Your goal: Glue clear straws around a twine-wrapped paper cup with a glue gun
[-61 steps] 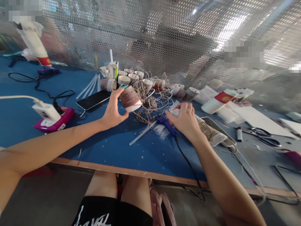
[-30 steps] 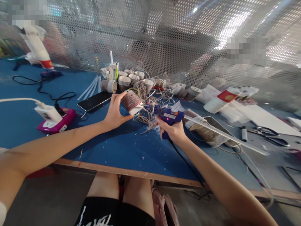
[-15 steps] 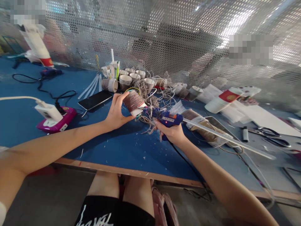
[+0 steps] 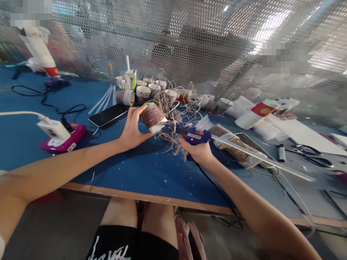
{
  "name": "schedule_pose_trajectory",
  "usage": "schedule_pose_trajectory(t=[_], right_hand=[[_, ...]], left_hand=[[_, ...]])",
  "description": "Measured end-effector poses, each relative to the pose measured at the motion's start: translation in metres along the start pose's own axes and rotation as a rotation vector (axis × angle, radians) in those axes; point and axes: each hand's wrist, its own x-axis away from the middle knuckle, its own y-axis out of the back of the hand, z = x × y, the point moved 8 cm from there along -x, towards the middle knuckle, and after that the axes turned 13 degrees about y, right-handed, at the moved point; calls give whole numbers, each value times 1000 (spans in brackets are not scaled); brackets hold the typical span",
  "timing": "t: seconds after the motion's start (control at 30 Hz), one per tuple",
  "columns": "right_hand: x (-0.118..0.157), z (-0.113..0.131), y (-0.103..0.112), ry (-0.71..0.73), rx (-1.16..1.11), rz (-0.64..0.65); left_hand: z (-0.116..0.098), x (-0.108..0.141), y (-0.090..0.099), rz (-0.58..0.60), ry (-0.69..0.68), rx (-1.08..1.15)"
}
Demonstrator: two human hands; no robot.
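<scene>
My left hand (image 4: 133, 129) grips a paper cup (image 4: 153, 116) by its two ends, thumb at one and fingers at the other. Brown cord winds round most of the cup; a white band stays bare at the end facing right. In my right hand (image 4: 199, 153) is a blue glue gun (image 4: 195, 135) with a small red light on. Its nozzle points left and meets the cup's side, near the edge of the cord. A long clear glue stick (image 4: 260, 158) sticks out of the gun's back. Loose cord (image 4: 177, 115) lies in a tangle just behind the cup.
Several cord-wrapped cups (image 4: 143, 92) stand at the back by a perforated metal screen (image 4: 179, 54). A phone (image 4: 108, 115) and a pink power strip (image 4: 66, 139) lie left. Right are a cord bundle (image 4: 235, 150), stacked paper cups (image 4: 253, 115) and scissors (image 4: 311, 153).
The cup has turned slightly in my left hand, and its cord-wrapped side tilts a little differently. My right hand holds the glue gun nearly still. The whole view has shifted slightly.
</scene>
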Motion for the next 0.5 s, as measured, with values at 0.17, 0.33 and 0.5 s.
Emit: schedule_pose_trajectory(t=[0.17,0.33,0.5], right_hand=[[-2,-3,6,-44,18,-57],[-3,-7,11,-79,29,-97],[-5,-8,14,-97,31,-129]], left_hand=[[1,0,0,-1,-2,-2],[3,0,0,-25,10,-2],[1,1,1,-37,1,14]])
